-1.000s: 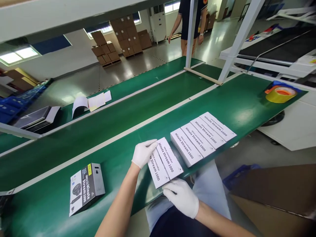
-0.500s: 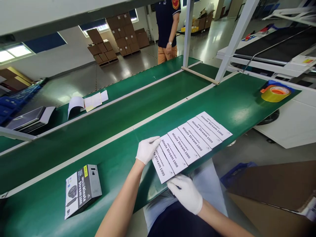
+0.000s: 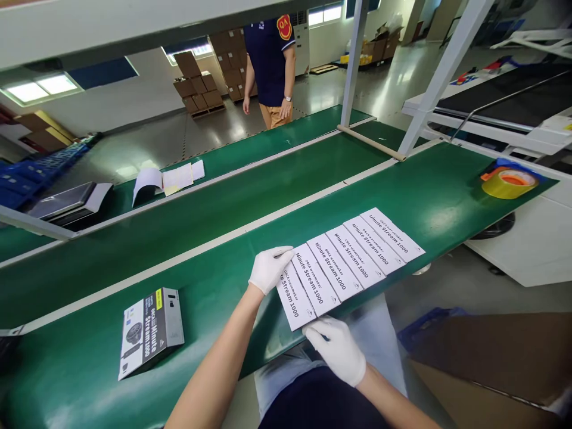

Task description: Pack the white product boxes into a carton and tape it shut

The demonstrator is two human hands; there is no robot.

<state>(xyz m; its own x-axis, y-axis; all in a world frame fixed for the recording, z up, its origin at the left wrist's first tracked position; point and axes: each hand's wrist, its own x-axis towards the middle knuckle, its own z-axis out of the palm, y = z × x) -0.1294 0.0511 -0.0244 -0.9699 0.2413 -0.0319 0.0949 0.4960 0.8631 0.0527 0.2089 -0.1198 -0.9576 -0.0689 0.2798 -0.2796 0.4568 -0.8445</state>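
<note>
Several white boxes (image 3: 337, 269) printed "ORCA wavemaker Minute Stream 1000" lie side by side in a slanting row on the green bench (image 3: 214, 298). My left hand (image 3: 269, 269), in a white glove, holds the far left end of the nearest box (image 3: 292, 298), thumb and fingers closed over its corner. At that box's near end is my gloved right hand (image 3: 336, 348), its curled fingers gripping the edge by the bench's rim. Some of its fingertips are hidden under the box. To the left stands a printed retail box (image 3: 145, 333) with a pump picture, tilted on the bench.
Yellow tape rolls (image 3: 510, 183) sit at the bench's right end. Behind runs a recessed green belt (image 3: 268, 196), with open papers (image 3: 176, 179) beyond. A person in a dark shirt (image 3: 270, 65) stands across. White frame posts (image 3: 353, 65) rise ahead; a brown carton (image 3: 487, 351) is lower right.
The view has shifted slightly, and the person across has moved left in it. Both my hands keep their places at the nearest box, and the row looks unchanged.
</note>
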